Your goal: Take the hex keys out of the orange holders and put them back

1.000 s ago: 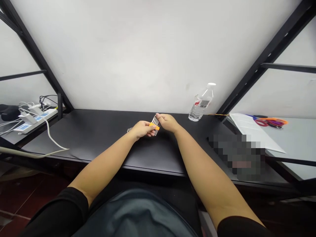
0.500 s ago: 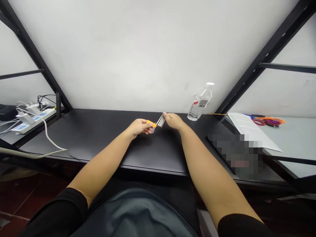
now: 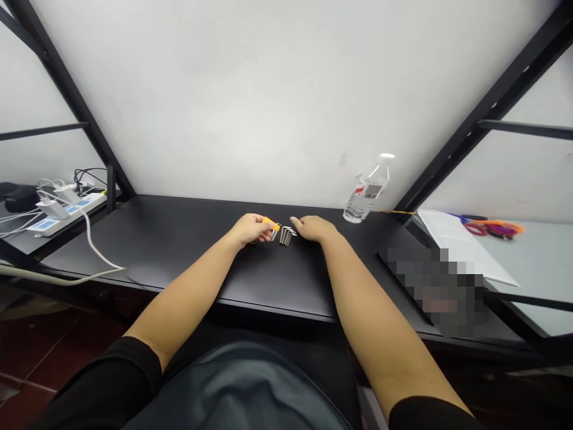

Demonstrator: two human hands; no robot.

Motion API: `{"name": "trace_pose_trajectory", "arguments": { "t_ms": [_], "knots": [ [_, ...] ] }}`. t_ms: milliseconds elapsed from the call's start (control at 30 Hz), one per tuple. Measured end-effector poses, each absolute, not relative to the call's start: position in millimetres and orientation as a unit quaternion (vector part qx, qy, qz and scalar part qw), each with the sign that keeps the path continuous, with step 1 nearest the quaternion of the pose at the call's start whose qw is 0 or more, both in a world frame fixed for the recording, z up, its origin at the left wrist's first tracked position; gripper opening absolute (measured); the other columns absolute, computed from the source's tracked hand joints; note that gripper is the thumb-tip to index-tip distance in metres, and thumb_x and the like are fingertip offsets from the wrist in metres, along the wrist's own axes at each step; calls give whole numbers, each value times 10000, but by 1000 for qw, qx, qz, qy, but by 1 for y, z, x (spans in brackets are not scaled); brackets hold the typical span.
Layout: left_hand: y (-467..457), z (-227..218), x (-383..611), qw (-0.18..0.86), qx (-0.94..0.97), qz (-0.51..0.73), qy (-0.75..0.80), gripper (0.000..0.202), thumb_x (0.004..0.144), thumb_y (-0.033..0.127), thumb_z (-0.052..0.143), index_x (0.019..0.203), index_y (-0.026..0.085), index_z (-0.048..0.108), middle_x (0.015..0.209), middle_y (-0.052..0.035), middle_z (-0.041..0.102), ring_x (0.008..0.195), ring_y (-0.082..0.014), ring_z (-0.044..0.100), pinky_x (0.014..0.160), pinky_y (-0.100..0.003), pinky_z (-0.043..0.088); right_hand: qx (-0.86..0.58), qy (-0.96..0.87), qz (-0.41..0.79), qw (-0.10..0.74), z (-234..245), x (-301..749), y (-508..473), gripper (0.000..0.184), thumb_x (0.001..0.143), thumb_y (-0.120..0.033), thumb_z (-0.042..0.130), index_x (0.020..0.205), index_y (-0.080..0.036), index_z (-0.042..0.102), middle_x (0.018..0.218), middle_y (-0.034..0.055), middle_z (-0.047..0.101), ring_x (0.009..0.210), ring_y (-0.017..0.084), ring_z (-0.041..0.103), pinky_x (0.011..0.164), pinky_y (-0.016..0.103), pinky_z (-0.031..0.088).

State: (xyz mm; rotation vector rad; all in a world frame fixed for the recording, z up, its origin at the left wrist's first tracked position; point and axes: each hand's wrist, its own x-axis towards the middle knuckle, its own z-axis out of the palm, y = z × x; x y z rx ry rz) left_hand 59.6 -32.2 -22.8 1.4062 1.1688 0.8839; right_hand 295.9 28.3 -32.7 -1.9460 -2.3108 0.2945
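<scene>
While the left hand (image 3: 250, 230) pinches an orange plastic hex-key holder (image 3: 271, 224) between thumb and fingertips, closed firmly enough, it seems, to control the small piece; a bunch of steel hex keys (image 3: 287, 236) lies just beyond those fingertips; the right hand (image 3: 315, 228) rests open and empty, its fingers just beside the keys, perhaps guarding them; a plastic water bottle (image 3: 366, 198) stands well past them.

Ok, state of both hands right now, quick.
Left hand: closed, holding an orange holder.
Right hand: open, holding nothing, beside the hex keys.
</scene>
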Motion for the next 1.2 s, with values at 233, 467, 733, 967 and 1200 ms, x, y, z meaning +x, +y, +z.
{"name": "trace_pose_trajectory", "arguments": {
  "t_ms": [233, 467, 733, 967, 1200],
  "knots": [
    [-31, -21, 59, 504, 595, 369, 506, 169, 885, 304, 696, 918, 138, 712, 729, -48, 716, 648, -113, 670, 626, -222, 496, -374, -905, 155, 129, -31, 309, 23, 555, 793, -191, 618, 1340, -276, 663, 1389, 31, 658, 1245, 236, 615, 1089, 361, 463],
    [-31, -23, 60, 492, 614, 363, 500, 184, 892, 319, 683, 924, 140, 710, 749, -49, 717, 673, -117, 679, 626, -214, 492, -400, -896, 112, 154, -40, 296, 26, 363, 826, -233, 624, 1156, -284, 768, 1164, 25, 767, 1087, 250, 691, 1022, 389, 510],
    [-28, -29, 59, 468, 636, 370, 489, 202, 898, 339, 676, 925, 140, 698, 789, -64, 733, 709, -127, 695, 662, -234, 508, -411, -851, 203, 256, -21, 278, 6, 370, 989, -440, 442, 1053, -205, 720, 1051, 73, 762, 945, 223, 674, 868, 333, 518],
    [-29, -29, 61, 477, 634, 395, 463, 182, 876, 315, 710, 914, 138, 693, 787, -64, 735, 716, -127, 689, 715, -255, 532, -396, -864, 210, 230, -13, 275, -5, 365, 968, -500, 449, 962, -198, 653, 901, 49, 711, 787, 188, 601, 737, 288, 451],
    [-31, -27, 61, 468, 641, 399, 460, 197, 896, 324, 683, 944, 134, 698, 797, -69, 741, 722, -130, 694, 714, -256, 532, -404, -866, 189, 225, -12, 274, -5, 345, 980, -475, 410, 895, -204, 605, 759, 17, 632, 706, 172, 535, 676, 274, 405]
  ]
}}
